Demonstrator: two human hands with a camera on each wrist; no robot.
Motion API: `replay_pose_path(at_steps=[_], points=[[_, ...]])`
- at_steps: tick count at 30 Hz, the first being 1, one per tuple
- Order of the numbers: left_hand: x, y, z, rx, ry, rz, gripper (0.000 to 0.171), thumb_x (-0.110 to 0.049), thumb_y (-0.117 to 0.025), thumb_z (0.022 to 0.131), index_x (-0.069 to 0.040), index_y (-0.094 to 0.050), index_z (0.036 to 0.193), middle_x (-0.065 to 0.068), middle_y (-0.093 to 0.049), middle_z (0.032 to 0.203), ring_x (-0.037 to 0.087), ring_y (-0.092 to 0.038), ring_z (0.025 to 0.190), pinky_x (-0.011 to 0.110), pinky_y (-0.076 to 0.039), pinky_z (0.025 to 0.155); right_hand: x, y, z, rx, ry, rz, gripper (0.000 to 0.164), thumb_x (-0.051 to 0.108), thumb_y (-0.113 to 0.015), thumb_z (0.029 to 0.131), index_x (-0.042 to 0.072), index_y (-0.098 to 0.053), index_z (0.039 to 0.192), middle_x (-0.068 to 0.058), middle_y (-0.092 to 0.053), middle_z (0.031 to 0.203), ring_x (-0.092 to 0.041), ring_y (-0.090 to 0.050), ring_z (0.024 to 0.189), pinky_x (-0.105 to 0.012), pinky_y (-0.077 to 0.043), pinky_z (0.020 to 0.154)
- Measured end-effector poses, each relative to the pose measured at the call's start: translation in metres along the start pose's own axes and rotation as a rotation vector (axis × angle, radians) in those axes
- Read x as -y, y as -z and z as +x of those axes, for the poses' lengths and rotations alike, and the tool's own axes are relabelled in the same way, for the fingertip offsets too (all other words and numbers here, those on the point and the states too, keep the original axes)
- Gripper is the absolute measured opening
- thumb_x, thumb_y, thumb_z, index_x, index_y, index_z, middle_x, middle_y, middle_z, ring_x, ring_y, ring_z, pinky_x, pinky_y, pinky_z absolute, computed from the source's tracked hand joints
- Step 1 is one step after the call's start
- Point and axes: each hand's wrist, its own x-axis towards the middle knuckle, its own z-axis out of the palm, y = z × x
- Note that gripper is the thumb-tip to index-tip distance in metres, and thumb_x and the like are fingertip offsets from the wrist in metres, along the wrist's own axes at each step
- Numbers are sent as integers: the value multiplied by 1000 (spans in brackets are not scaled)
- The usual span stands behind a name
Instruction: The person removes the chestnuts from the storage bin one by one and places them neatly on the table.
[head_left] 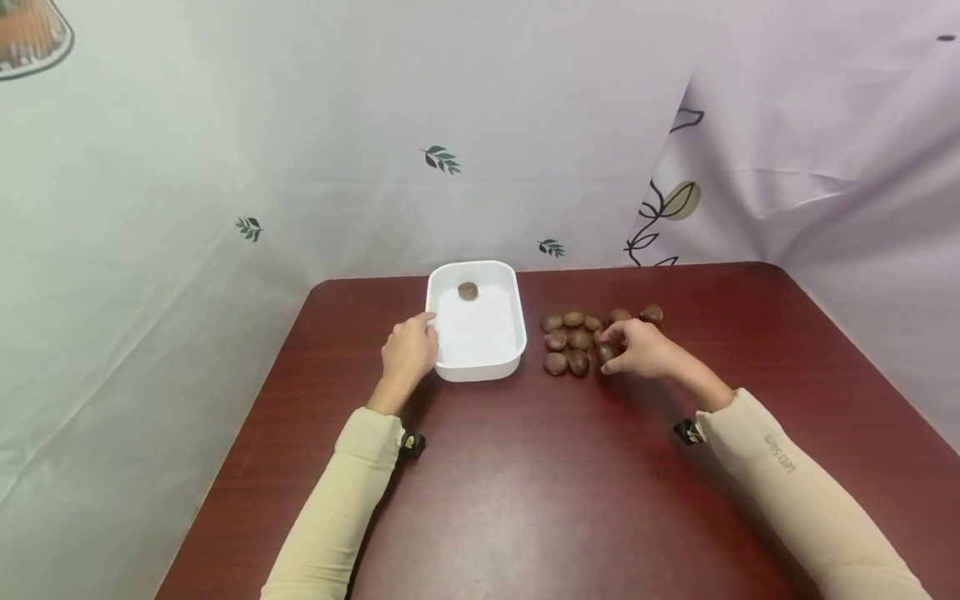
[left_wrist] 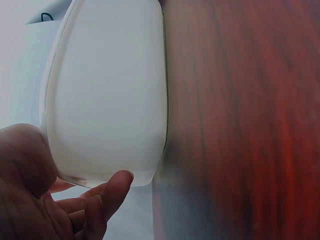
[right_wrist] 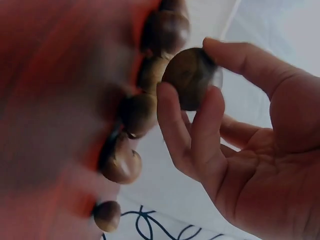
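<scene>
Thumb and fingertips of my right hand [head_left: 641, 348] pinch a brown chestnut [right_wrist: 186, 80] at the right end of a group of chestnuts. Several loose chestnuts [head_left: 578, 339] lie in rough rows beside it on the table. My left hand [head_left: 410, 346] grips the left side of a white rectangular tray [head_left: 480, 372]. In the left wrist view, its fingers [left_wrist: 117, 192] curl against the tray's outer wall. One chestnut [head_left: 468, 291] lies inside the tray, near the far end.
The dark red wooden table [head_left: 480, 492] reaches back to a pale hanging cloth [head_left: 360, 200] with leaf prints, which also runs along both sides. A single chestnut [head_left: 651, 314] sits at the back right, beyond my right hand.
</scene>
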Motion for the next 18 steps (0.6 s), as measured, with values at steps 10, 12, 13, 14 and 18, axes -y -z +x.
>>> replay_pose_path(at_steps=[10,12,13,14,18], points=[[0,-1,-1,-7,4,-12,33,-24,-45,93,-21,-59,123,10,-62,117,34,-62,92,51,-47,69,-1,-14,2,-16,-30,-41,45,10,-78,67,-4,-59,105,-19,-61,102,-12,-57,55,-26,-49,52],[0,0,-1,-5,6,-9,33,-24,-45,93,-22,-59,123,9,-62,117,34,-62,92,51,-47,69,-1,-15,3,-8,-31,-45,44,10,-77,68,-5,-59,106,-18,-61,100,-12,-57,54,-26,-48,52],[0,-1,-1,-4,7,-8,33,-24,-45,93,-22,-59,123,9,-62,117,34,-62,92,51,-47,69,-1,-16,3,-4,-38,-47,44,9,-76,69,-5,-58,107,-18,-61,99,-11,-57,53,-26,-48,52],[0,-1,-1,-2,7,-6,33,-24,-45,93,-22,-59,123,9,-62,117,34,-62,92,51,-47,69,-1,-17,2,2,-43,-48,44,9,-76,70,-5,-58,108,-18,-61,98,-11,-57,52,-26,-48,51],[1,-2,0,-5,8,-4,33,-24,-45,93,-22,-60,122,9,-62,117,34,-62,92,51,-47,68,-1,-19,3,12,-60,-55,44,9,-74,71,-6,-57,109,-17,-62,94,-13,-58,51,-26,-48,50]])
